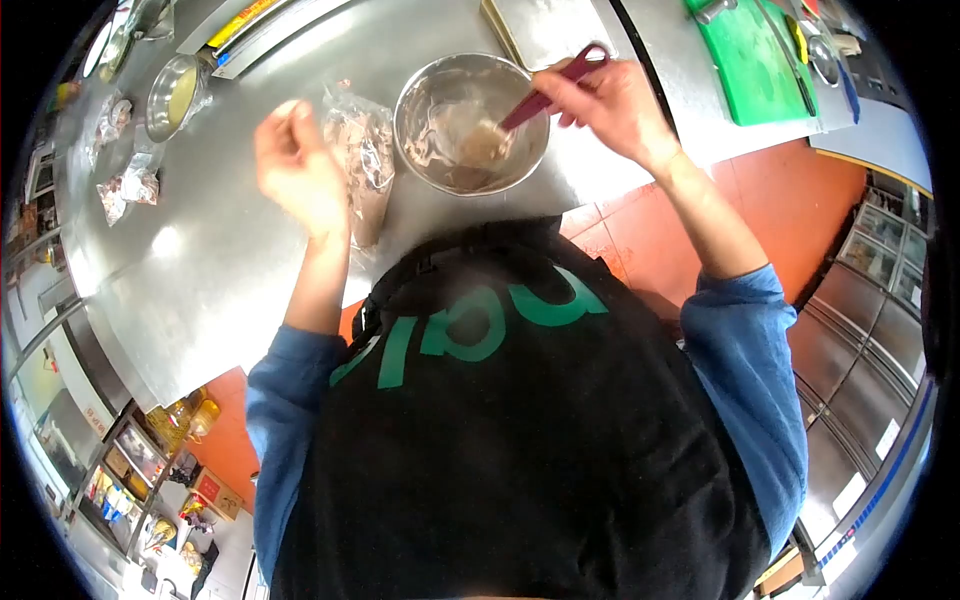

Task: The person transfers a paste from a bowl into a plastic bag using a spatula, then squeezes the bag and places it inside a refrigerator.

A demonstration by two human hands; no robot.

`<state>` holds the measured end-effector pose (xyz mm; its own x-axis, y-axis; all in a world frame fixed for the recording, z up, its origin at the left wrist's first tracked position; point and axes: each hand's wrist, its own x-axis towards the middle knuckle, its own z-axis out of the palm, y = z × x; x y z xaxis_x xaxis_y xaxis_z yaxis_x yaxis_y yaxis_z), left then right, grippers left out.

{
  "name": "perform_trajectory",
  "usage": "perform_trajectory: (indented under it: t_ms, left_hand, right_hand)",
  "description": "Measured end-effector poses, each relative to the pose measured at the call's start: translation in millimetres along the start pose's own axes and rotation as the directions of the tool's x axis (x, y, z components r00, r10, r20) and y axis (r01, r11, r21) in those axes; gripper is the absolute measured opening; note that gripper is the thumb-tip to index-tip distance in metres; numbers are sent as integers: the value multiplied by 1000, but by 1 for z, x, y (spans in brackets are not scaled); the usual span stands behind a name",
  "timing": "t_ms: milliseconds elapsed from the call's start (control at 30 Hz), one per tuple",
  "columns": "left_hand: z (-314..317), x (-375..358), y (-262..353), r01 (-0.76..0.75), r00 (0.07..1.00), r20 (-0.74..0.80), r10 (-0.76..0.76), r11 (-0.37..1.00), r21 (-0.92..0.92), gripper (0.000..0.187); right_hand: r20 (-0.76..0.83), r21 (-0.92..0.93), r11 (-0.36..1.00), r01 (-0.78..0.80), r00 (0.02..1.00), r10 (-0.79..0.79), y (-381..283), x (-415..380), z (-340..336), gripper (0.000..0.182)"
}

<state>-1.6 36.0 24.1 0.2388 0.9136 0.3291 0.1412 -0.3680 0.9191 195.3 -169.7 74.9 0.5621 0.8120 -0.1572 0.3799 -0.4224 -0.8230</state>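
Head view, looking down over a black apron (pixel 520 430) with green lettering onto a steel counter (pixel 200 270). The right hand (pixel 610 100) grips the upper end of a dark red spatula (pixel 545 95), fingers wrapped round the handle. The spatula's long axis runs on a slant: the handle end points up and away to the person's right, past the fingers, and the blade end points down and to the left into a round metal mixing bowl (pixel 472 123). The blade tip rests in a pale brown mixture (pixel 480 145) near the middle of the bowl; smears of the same mixture coat the inner wall. The bowl stands on the counter just left of and below the right hand.

The left hand (pixel 295 165) hangs above the counter, loosely curled with the fingers drawn in, holding nothing visible. Just to its right, between it and the bowl, lies a clear plastic bag (pixel 362 160) with brownish contents, its long axis running towards and away from the person. Well to the left of the left hand stand a smaller metal bowl (pixel 172 95) holding a yellowish liquid and several small filled packets (pixel 128 185). Beyond the right hand, to its right, lies a green cutting board (pixel 755 65). Blue sleeves cover both upper arms.
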Motion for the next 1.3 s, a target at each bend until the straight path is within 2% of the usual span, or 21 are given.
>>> perform_trajectory:
  t_ms: [33, 67, 100, 133, 167, 200, 267, 300, 367, 533, 600, 633, 700, 833, 867, 1000, 1033, 1133, 1233, 1267, 1300]
  left_hand:
    - [6, 4, 8, 8, 1000, 0, -8, 1000, -1, 21]
    - [17, 14, 17, -167, 963, 234, 136, 979, 120, 20]
    - [29, 22, 19, -361, 851, 467, 239, 913, 191, 21]
    - [48, 28, 11, -396, 791, 571, 219, 895, 205, 20]
    - [67, 34, 1, -434, 720, 666, 195, 876, 212, 21]
    - [81, 37, -7, -435, 721, 663, 202, 876, 207, 21]
    - [98, 39, -9, -465, 557, 824, -108, 781, 417, 19]
    - [101, 40, -13, -468, 551, 828, -105, 783, 411, 19]
    - [96, 39, 1, -473, 412, 885, -218, 779, 412, 18]
    - [87, 23, -1, -415, 454, 871, -189, 820, 395, 19]
    - [79, 17, -2, -369, 440, 882, -168, 862, 348, 21]
    - [75, 14, 0, -390, 472, 879, -73, 876, 282, 25]
    - [67, 9, 6, -416, 496, 868, 24, 884, 213, 29]
    - [58, -1, 23, -338, 541, 841, 14, 919, 202, 40]
    - [57, -4, 24, -323, 567, 824, 6, 922, 215, 42]
    - [49, -21, 28, -294, 697, 712, 81, 938, 182, 42]
    - [48, -24, 28, -296, 690, 719, 83, 939, 176, 42]
    - [49, -33, 25, -312, 737, 667, 109, 930, 193, 40]
    - [45, -38, 13, -286, 789, 606, 106, 936, 208, 39]
    - [44, -39, 9, -282, 801, 590, 104, 934, 218, 40]
    - [42, -39, 8, -278, 813, 573, 102, 933, 228, 40]
  right_hand:
    - [4, -4, 1000, -5, 1000, 5, -10, 2, -7, 27]
    - [-65, -97, 993, 72, 995, -79, -23, 4, -15, 25]
    - [-127, -195, 970, 145, 977, -172, -34, 6, -21, 24]
    - [-124, -331, 890, 312, 921, -369, -40, 9, -23, 17]
    - [-125, -340, 886, 315, 919, -375, -47, 9, -22, 17]
    - [-54, -437, 825, 358, 905, -421, -54, 8, -19, 14]
    - [49, -529, 722, 446, 865, -499, -58, 4, -12, 10]
    - [67, -620, 660, 425, 866, -495, -48, 1, -10, 9]
    - [29, -570, 715, 405, 880, -475, -38, -12, -6, 9]
    - [-21, -437, 867, 238, 961, -275, -23, -42, -4, 13]
    - [-129, -222, 975, 13, 991, -43, -22, -48, -3, 16]
    - [-148, -23, 1000, -15, 989, 11, -19, -48, -8, 15]
    - [-286, -105, 994, 17, 957, -46, -19, -49, -12, 15]
    - [-260, -321, 946, -36, 964, -52, -12, -65, -12, 13]
    - [-275, -181, 982, -60, 961, 8, -2, -72, -8, 12]
    - [-399, -167, 985, 33, 912, -98, 15, -101, 1, 12]
    - [-405, -166, 986, 24, 910, -90, 18, -107, 7, 12]
    - [-466, -84, 992, -94, 884, 44, 23, -116, 34, 12]
    - [-506, 214, 961, -173, 822, 260, 17, -120, 62, 14]
    - [-483, -197, 979, -48, 874, -54, 16, -123, 64, 17]
    - [-484, -193, 980, -50, 873, -51, 15, -126, 69, 17]
